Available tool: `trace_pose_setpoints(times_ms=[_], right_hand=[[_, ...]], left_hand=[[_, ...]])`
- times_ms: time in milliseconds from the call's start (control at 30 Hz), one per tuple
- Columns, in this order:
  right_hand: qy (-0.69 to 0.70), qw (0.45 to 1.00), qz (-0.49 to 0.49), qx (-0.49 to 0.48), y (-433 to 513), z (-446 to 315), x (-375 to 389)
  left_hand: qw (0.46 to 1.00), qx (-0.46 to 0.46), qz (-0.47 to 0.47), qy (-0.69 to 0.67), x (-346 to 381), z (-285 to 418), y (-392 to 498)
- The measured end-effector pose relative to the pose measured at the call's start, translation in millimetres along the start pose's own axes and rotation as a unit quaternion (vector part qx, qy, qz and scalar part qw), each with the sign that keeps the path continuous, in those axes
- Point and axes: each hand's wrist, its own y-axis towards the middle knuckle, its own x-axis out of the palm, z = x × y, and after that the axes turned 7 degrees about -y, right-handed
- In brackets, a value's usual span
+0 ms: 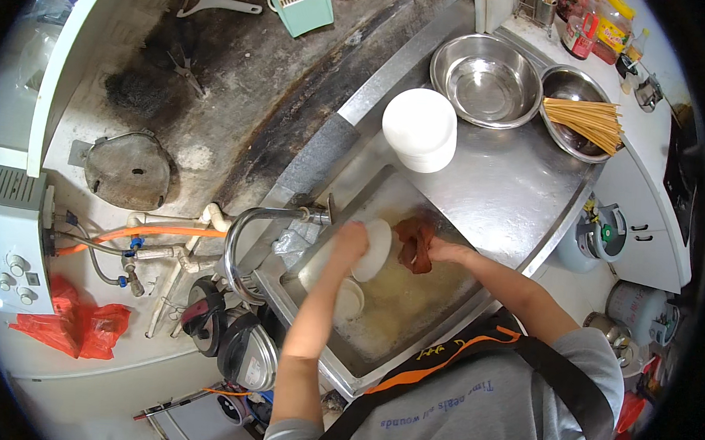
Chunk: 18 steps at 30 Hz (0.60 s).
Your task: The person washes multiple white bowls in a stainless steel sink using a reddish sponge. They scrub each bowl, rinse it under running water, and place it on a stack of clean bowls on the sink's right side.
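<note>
Over the left side of a steel sink [390,175] with cloudy water [405,300], my left hand [351,242] grips the edge of a white bowl [376,254]. The bowl is tilted on its side. My right hand [440,249] holds a wet reddish-brown cloth [415,250] just above the water, to the right of the bowl and apart from it. Another white bowl [349,300] sits partly in the water below my left hand. What lies under the murky water is hard to make out.
A curved chrome faucet [241,232] reaches over the sink's left rim. On the steel counter [504,186] stand a stack of white bowls [420,125], a large steel basin [485,80] and a smaller steel bowl [563,135] with wooden chopsticks [585,120] across it.
</note>
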Motion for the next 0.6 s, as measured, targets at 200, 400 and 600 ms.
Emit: trace_pose_setpoints(times_ms=[200,400,600], right_hand=[[-0.112,0.988,-0.072,0.078,-26.9,3.1,-0.9],[-0.083,0.992,-0.086,0.044,-36.6,-14.6,9.0],[-0.035,0.991,-0.12,0.042,-53.7,-27.9,1.7]], left_hand=[[0.938,0.016,0.091,-0.335,-121.4,-7.1,23.1],[0.794,-0.011,0.074,-0.604,-130.1,59.8,87.9],[0.83,-0.052,0.27,-0.485,-55.6,65.0,144.3]])
